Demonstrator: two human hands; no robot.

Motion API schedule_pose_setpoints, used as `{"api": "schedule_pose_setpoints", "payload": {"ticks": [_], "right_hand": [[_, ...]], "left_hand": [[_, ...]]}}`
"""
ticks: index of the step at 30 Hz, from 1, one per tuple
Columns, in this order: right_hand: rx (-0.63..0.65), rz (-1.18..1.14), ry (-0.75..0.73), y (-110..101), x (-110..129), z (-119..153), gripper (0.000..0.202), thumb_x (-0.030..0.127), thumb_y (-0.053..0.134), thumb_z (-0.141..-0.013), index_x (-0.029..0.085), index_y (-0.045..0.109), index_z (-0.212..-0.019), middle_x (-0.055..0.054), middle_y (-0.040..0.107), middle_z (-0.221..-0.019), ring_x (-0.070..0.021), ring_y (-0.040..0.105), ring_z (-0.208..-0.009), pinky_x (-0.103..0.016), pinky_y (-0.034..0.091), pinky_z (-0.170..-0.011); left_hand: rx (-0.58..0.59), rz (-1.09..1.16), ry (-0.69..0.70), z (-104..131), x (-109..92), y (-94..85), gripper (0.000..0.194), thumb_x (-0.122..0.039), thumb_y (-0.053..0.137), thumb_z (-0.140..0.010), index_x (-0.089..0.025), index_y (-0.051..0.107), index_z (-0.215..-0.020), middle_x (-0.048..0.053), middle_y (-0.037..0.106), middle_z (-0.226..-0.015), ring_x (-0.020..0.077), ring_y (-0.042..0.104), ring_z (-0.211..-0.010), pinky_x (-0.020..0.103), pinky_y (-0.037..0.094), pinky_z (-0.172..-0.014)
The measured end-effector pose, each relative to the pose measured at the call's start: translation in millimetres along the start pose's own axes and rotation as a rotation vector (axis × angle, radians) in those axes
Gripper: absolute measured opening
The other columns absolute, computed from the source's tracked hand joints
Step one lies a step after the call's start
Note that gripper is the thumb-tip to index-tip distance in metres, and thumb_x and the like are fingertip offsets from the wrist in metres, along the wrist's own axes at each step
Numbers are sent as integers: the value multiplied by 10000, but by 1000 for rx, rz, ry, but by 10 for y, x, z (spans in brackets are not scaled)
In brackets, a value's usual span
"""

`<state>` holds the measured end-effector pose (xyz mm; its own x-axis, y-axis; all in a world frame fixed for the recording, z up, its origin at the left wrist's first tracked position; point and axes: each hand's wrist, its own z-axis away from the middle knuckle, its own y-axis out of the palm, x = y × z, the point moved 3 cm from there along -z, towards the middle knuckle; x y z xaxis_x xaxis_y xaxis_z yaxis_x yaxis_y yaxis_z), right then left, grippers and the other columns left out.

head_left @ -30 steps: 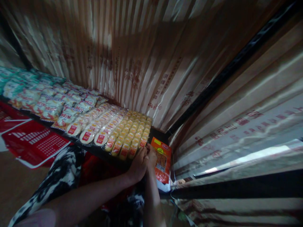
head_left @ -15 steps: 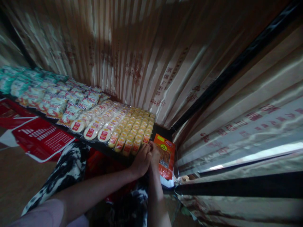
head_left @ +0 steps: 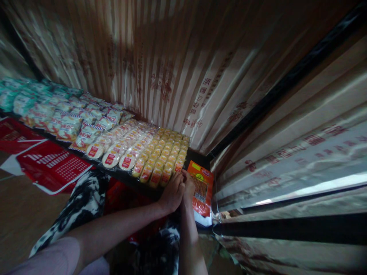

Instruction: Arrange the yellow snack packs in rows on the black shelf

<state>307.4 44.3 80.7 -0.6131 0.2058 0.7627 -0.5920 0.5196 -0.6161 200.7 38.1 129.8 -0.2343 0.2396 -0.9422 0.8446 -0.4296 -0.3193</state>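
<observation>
Close together at the near right corner of the snack rows are my left hand [head_left: 172, 194] and my right hand [head_left: 188, 188]. Their fingers are curled and the fingertips meet just below the front yellow wrapped snack [head_left: 178, 167] of the last row. What they hold, if anything, is hidden by the fingers. Several rows of small yellow packs [head_left: 157, 162] stand on the dark shelf [head_left: 140, 188]. Left of them are rows of round, pale wrapped biscuits [head_left: 126, 162] with red labels. An orange snack packet [head_left: 203, 185] lies right beside my right hand.
White-and-red snack bags [head_left: 69, 126] and green bags [head_left: 23, 101] fill the shelf's left part. Red bags with white print [head_left: 54, 164] hang below its front edge. A pleated printed sheet [head_left: 172, 76] covers the back, and a black metal post [head_left: 258, 107] slants at the right.
Both hands stay at the same corner with almost the same finger posture. The view has shifted very slightly; the snack rows look unchanged.
</observation>
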Motion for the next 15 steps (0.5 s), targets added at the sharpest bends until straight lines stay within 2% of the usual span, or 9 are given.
{"api": "schedule_pose_setpoints", "payload": {"ticks": [4, 10, 15], "right_hand": [[-5, -24, -3, 20, -15, 4, 383, 262, 415, -725, 174, 669, -997, -106, 681, -1041, -203, 607, -969, -341, 439, -900], [-66, -57, -7, -9, 68, 69, 422, 264, 346, -746, 154, 654, -1014, -111, 684, -1022, -194, 618, -926, -340, 450, -888], [-54, -37, 8, -45, 74, 95, 312, 315, 406, -745, 194, 667, -864, -97, 690, -932, -217, 618, -908, -358, 462, -857]], "left_hand": [[5, -10, -23, -4, -15, -12, 403, -174, 293, -874, -84, 539, -1181, 162, 535, -1298, 223, 437, -1286, 373, 290, -1147], [-8, -31, 45, -35, 51, 43, 368, -172, 287, -880, -116, 544, -1137, 143, 543, -1270, 209, 443, -1268, 385, 296, -1145], [-27, -42, 78, -51, 202, 149, 382, -178, 275, -892, -139, 536, -1168, 112, 527, -1308, 190, 407, -1305, 387, 264, -1167]]}}
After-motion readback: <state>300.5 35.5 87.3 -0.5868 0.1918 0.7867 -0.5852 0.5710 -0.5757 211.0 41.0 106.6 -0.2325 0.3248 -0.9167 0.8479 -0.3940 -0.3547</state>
